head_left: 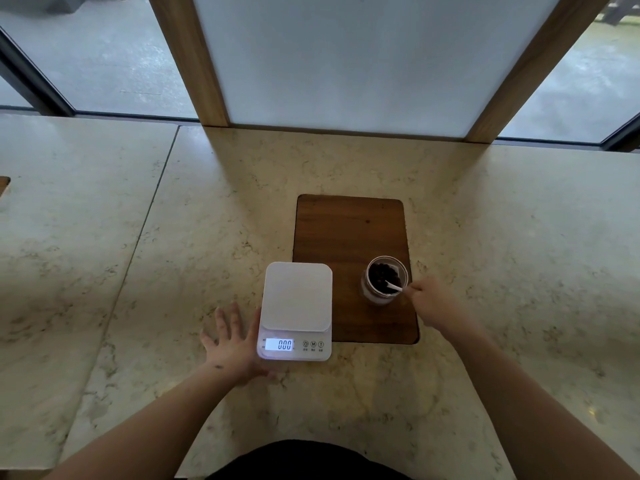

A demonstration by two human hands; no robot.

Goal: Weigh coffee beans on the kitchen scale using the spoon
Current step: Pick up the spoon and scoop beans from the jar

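A white kitchen scale [296, 296] sits in the middle of the marble counter, its lit display [280, 344] reading 000 and its platform bare. To its right a small glass jar [381, 296] of dark coffee beans [381, 273] stands on a wooden board [349, 230]. My right hand [429, 303] grips the handle of a white spoon [394, 287] whose bowl dips into the beans. My left hand [233, 344] lies flat on the counter, fingers spread, touching the scale's left side.
The marble counter [173, 271] has a seam running down its left part. A wood-framed frosted panel [346, 64] rises at the back edge, with windows on both sides. A brown object [3, 185] peeks in at the far left.
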